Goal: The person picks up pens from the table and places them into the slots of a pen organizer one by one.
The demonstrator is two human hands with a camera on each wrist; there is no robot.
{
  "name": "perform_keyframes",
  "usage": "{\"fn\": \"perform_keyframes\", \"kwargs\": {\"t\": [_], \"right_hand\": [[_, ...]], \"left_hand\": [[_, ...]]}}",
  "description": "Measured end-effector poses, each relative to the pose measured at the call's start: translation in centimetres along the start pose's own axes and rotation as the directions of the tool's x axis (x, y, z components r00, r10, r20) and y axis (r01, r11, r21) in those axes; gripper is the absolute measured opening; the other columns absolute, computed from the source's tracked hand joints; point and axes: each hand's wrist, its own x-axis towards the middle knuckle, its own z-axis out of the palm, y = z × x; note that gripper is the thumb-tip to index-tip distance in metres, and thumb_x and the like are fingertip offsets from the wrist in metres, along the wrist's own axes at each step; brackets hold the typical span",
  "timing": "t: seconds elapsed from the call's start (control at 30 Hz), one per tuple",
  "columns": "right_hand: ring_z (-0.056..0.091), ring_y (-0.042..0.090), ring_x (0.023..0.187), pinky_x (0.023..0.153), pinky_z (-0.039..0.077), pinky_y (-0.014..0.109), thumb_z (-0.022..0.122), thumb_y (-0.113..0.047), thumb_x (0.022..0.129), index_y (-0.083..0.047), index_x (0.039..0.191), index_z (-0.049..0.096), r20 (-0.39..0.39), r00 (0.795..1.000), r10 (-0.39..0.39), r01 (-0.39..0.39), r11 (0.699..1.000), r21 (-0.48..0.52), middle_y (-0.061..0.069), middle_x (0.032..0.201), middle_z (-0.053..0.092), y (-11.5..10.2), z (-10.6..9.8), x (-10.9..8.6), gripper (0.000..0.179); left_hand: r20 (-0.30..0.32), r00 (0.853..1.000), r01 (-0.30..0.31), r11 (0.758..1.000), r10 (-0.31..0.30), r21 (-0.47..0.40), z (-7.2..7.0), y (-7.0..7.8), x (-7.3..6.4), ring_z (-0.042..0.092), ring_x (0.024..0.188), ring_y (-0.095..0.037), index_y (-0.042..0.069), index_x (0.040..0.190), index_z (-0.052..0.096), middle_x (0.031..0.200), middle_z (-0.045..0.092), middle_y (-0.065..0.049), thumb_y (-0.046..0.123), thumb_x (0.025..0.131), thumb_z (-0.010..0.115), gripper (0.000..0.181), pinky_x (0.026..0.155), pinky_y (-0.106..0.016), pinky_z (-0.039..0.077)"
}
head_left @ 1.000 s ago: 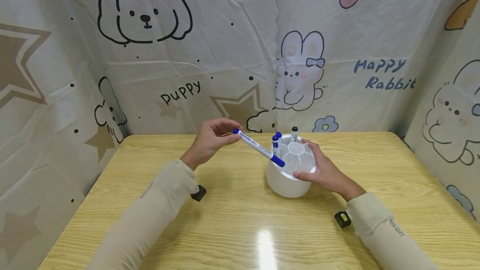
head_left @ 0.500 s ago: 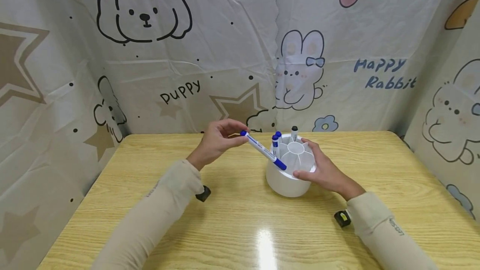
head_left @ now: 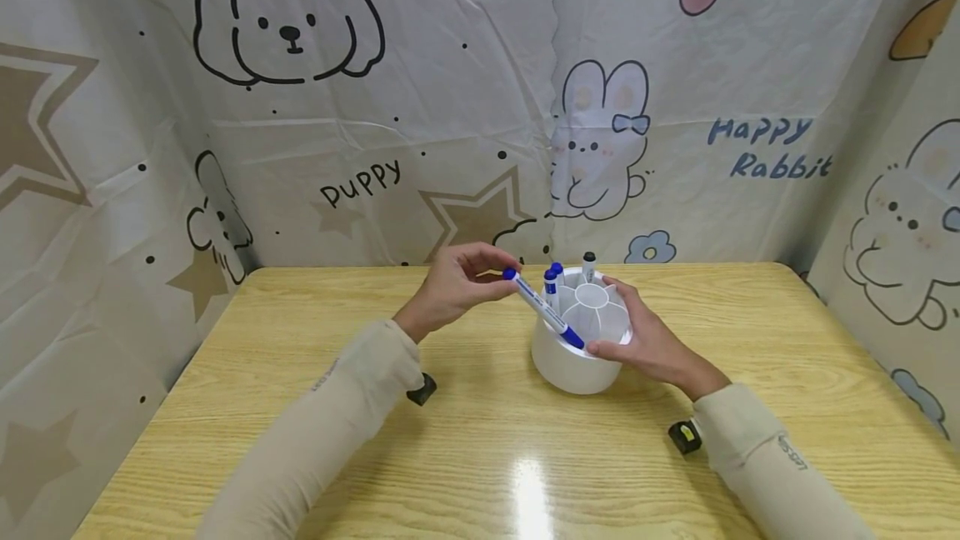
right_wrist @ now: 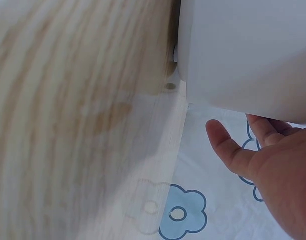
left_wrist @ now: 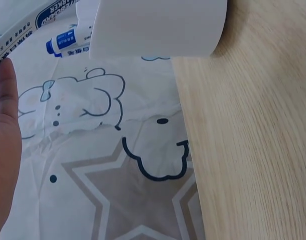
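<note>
My left hand (head_left: 459, 283) pinches a blue-and-white whiteboard marker (head_left: 543, 307) near its upper end, between thumb and fingers. The marker slants down to the right, its blue cap at the front inner rim of a round white pen holder (head_left: 574, 370), close to my right thumb. Lettering shows on its barrel (left_wrist: 24, 33) in the left wrist view. My right hand (head_left: 654, 345) holds the pen holder at its right side, thumb at the front rim, fingers toward the back. Two blue-ended markers (head_left: 551, 288) and a dark-ended marker (head_left: 589, 267) stand in the holder's compartments.
The pen holder stands on a wood-grain table (head_left: 450, 448), divided into compartments around a central ring. A patterned cloth (head_left: 465, 107) hangs behind the table and at both sides. Small black devices (head_left: 422, 389) are worn at both wrists.
My left hand has moved right and slightly down with the marker, bringing the marker's lower end toward the holder's front rim and my right thumb. My right hand and the holder stay nearly still.
</note>
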Motion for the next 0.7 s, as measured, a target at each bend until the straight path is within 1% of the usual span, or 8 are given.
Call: {"fn": "perform_keyframes", "kwargs": {"t": [0.13, 0.2, 0.3, 0.37, 0.47, 0.53, 0.63, 0.7], "right_hand": [[0.054, 0.046, 0.119, 0.094, 0.051, 0.060, 0.080, -0.033, 0.083, -0.007, 0.157, 0.017, 0.004, 1.000, 0.005, -0.005, 1.000, -0.003, 0.027, 0.144, 0.042, 0.1, 0.0, 0.0, 0.101], [0.054, 0.046, 0.120, 0.094, 0.050, 0.060, 0.080, -0.033, 0.083, -0.007, 0.157, 0.016, 0.006, 1.000, 0.006, -0.006, 1.000, -0.003, 0.027, 0.145, 0.042, 0.1, -0.1, 0.0, 0.101], [0.053, 0.046, 0.120, 0.094, 0.050, 0.060, 0.080, -0.033, 0.083, -0.007, 0.157, 0.016, 0.006, 1.000, 0.010, -0.010, 1.000, -0.001, 0.027, 0.145, 0.041, 0.1, 0.0, 0.0, 0.101], [0.053, 0.046, 0.120, 0.095, 0.050, 0.060, 0.080, -0.034, 0.083, -0.008, 0.157, 0.016, 0.007, 1.000, 0.015, -0.015, 1.000, 0.000, 0.027, 0.145, 0.041, 0.0, 0.0, 0.0, 0.101], [0.053, 0.046, 0.121, 0.095, 0.049, 0.060, 0.080, -0.034, 0.083, -0.008, 0.157, 0.016, 0.008, 1.000, 0.016, -0.016, 1.000, 0.002, 0.027, 0.146, 0.040, 0.0, 0.0, 0.0, 0.101], [0.053, 0.046, 0.120, 0.095, 0.050, 0.060, 0.080, -0.034, 0.084, -0.008, 0.157, 0.016, 0.010, 1.000, 0.016, -0.016, 1.000, 0.004, 0.027, 0.146, 0.040, 0.0, 0.0, 0.0, 0.100], [0.053, 0.046, 0.120, 0.095, 0.050, 0.060, 0.080, -0.033, 0.084, -0.007, 0.157, 0.016, 0.008, 1.000, 0.013, -0.013, 1.000, 0.003, 0.027, 0.145, 0.041, 0.0, 0.0, 0.0, 0.100], [0.053, 0.046, 0.120, 0.095, 0.049, 0.060, 0.080, -0.033, 0.084, -0.008, 0.157, 0.016, 0.007, 1.000, 0.012, -0.012, 1.000, 0.003, 0.027, 0.145, 0.041, 0.0, 0.0, 0.0, 0.100]], "left_hand": [[0.011, 1.000, 0.014, 1.000, -0.013, -0.013, 0.6, -0.1, 0.1, 0.069, 0.099, -0.024, -0.012, 0.109, 0.066, 0.109, 0.069, -0.020, -0.013, 0.085, 0.072, 0.025, 0.086, -0.038, 0.059], [0.020, 1.000, 0.022, 0.999, -0.022, -0.032, 0.8, -0.2, 0.2, 0.068, 0.101, -0.030, -0.013, 0.109, 0.065, 0.110, 0.068, -0.021, -0.014, 0.084, 0.071, 0.026, 0.086, -0.038, 0.058], [0.036, 0.999, 0.032, 0.999, -0.030, -0.042, 1.2, -0.3, 0.2, 0.069, 0.101, -0.032, -0.013, 0.109, 0.065, 0.110, 0.068, -0.021, -0.015, 0.084, 0.072, 0.026, 0.086, -0.039, 0.058], [0.050, 0.998, 0.032, 0.998, -0.030, -0.052, 1.4, -0.4, 0.2, 0.069, 0.101, -0.033, -0.013, 0.109, 0.065, 0.110, 0.068, -0.022, -0.015, 0.084, 0.072, 0.026, 0.086, -0.039, 0.058], [0.066, 0.997, 0.031, 0.998, -0.027, -0.060, 1.7, -0.4, 0.2, 0.069, 0.101, -0.030, -0.014, 0.109, 0.065, 0.111, 0.067, -0.025, -0.015, 0.084, 0.072, 0.026, 0.086, -0.040, 0.058], [0.074, 0.997, 0.035, 0.997, -0.030, -0.069, 1.8, -0.4, 0.3, 0.068, 0.103, -0.033, -0.015, 0.109, 0.065, 0.111, 0.066, -0.027, -0.016, 0.084, 0.071, 0.026, 0.086, -0.040, 0.058], [0.089, 0.995, 0.043, 0.996, -0.037, -0.073, 2.0, -0.3, 0.4, 0.067, 0.105, -0.038, -0.014, 0.110, 0.065, 0.112, 0.066, -0.026, -0.015, 0.084, 0.071, 0.027, 0.086, -0.041, 0.058], [0.098, 0.994, 0.053, 0.996, -0.046, -0.075, 2.1, -0.3, 0.4, 0.066, 0.106, -0.039, -0.014, 0.111, 0.065, 0.112, 0.067, -0.023, -0.015, 0.084, 0.072, 0.028, 0.086, -0.041, 0.058]]}}
